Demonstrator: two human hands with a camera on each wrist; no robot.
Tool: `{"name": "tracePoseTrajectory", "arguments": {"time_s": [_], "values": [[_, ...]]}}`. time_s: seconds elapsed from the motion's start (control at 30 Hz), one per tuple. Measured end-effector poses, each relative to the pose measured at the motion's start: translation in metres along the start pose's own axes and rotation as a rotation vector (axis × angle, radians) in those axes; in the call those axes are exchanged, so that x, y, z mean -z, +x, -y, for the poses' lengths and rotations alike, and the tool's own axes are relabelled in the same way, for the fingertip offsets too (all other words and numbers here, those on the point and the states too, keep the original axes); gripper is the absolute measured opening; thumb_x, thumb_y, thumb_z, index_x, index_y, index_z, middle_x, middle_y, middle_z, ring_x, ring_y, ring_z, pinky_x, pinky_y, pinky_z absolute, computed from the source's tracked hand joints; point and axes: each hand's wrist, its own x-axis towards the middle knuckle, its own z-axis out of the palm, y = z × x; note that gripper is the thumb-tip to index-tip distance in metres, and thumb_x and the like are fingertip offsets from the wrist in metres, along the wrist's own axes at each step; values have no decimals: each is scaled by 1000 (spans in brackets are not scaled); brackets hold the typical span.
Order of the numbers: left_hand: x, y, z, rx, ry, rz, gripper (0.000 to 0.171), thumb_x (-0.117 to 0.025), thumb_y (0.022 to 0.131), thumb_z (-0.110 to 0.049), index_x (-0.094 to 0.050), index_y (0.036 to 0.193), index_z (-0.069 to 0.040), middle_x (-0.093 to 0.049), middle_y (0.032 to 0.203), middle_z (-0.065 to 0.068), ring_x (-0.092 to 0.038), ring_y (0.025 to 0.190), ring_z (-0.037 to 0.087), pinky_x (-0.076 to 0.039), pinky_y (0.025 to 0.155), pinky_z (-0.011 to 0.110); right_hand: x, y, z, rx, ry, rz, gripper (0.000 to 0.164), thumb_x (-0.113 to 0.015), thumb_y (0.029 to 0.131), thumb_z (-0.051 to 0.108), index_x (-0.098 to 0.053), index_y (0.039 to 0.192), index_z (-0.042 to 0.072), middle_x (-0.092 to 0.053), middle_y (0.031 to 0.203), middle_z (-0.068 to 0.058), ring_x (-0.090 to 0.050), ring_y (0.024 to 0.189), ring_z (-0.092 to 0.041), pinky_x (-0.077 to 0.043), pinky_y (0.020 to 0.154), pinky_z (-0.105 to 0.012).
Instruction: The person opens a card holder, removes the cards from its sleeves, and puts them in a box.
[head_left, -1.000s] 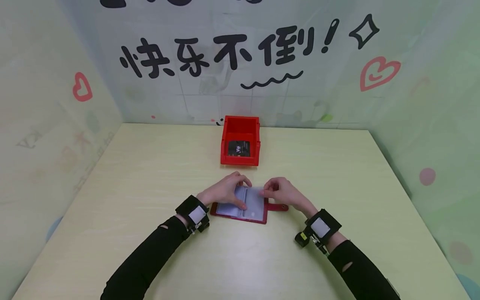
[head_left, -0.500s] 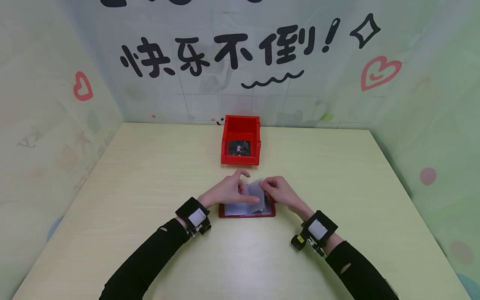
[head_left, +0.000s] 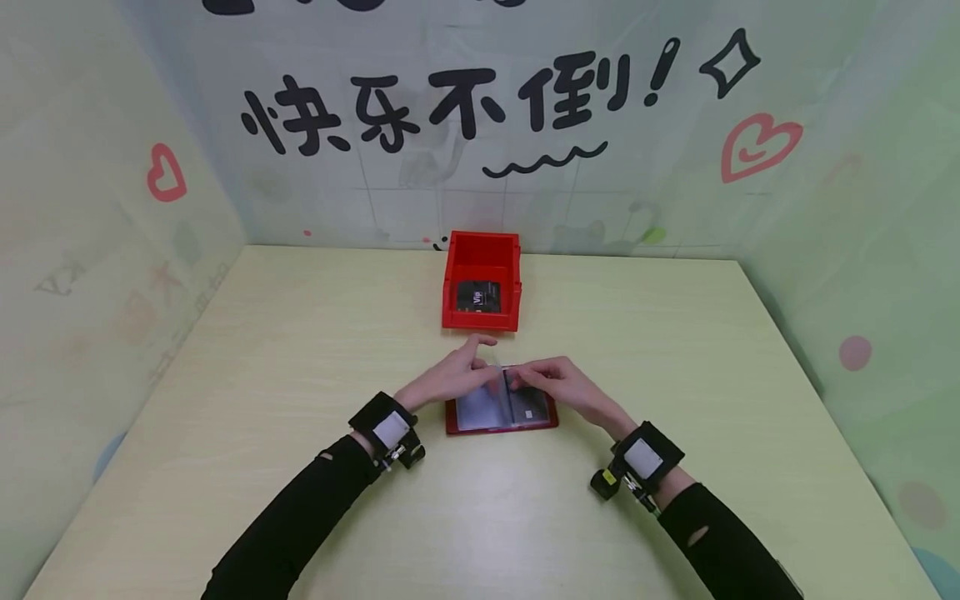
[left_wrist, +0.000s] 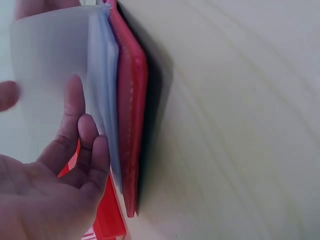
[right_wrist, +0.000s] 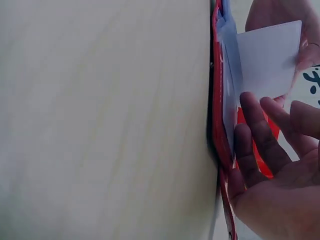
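A red-covered card holder lies unfolded on the table, with clear plastic sleeves inside. One translucent sleeve page stands up from the middle. My left hand is at this page; in the left wrist view its fingers lie along it, with the thumb apart at the page's edge. My right hand hovers over the right side, fingers loosely bent near the page; whether they touch it I cannot tell. Beneath that hand a dark card with a small pale square shows in the right-hand sleeve.
Beyond the hands stands a red open bin holding a black card marked Vip. The light wooden table meets printed wall panels at the back and sides.
The sleeve page has swung from the right toward the left, uncovering the dark card. The holder has shifted slightly right. My right hand has let go of the page.
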Motion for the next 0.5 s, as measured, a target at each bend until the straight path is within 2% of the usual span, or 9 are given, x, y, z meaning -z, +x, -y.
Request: {"name": "tracePoseTrajectory", "arguments": {"time_s": [0.1, 0.17, 0.23, 0.37, 0.5], "values": [[3, -2, 2, -5, 21, -57, 55, -57, 99, -26, -36, 147, -10, -67, 82, 4, -60, 78, 17, -49, 74, 32, 2, -1, -5, 31, -96, -4, 36, -61, 100, 19, -65, 133, 4, -69, 122, -19, -57, 105, -24, -47, 88, -31], [5, -3, 4, -11, 45, -94, 52, -61, 98, -22, -40, 144, -10, -57, 73, 3, -52, 66, 15, -42, 63, 26, 3, -1, -7, 45, -195, -20, 41, -67, 96, 17, -64, 135, 5, -67, 115, -17, -55, 98, -22, -45, 80, -28], [7, -4, 8, -10, 69, -122, 49, -65, 97, -19, -43, 140, -10, -48, 67, 2, -47, 60, 15, -37, 58, 24, 4, -1, -8, 36, -291, -39, 48, -73, 91, 18, -62, 137, 6, -62, 105, -15, -52, 94, -22, -44, 76, -27], [8, -7, 10, 15, 144, -179, 39, -67, 96, -15, -52, 131, -8, -52, 70, 6, -50, 62, 18, -38, 58, 25, 6, 1, -6, -15, -436, -45, 67, -82, 84, 24, -56, 142, 5, -55, 105, -12, -50, 99, -23, -44, 77, -28], [5, -9, 8, 39, 269, -229, 31, -69, 95, -14, -57, 123, -10, -57, 88, 9, -54, 82, 21, -46, 69, 28, 5, 3, -2, -50, -486, -34, 73, -84, 81, 28, -54, 144, 6, -56, 109, -12, -50, 103, -23, -47, 79, -28]]}}
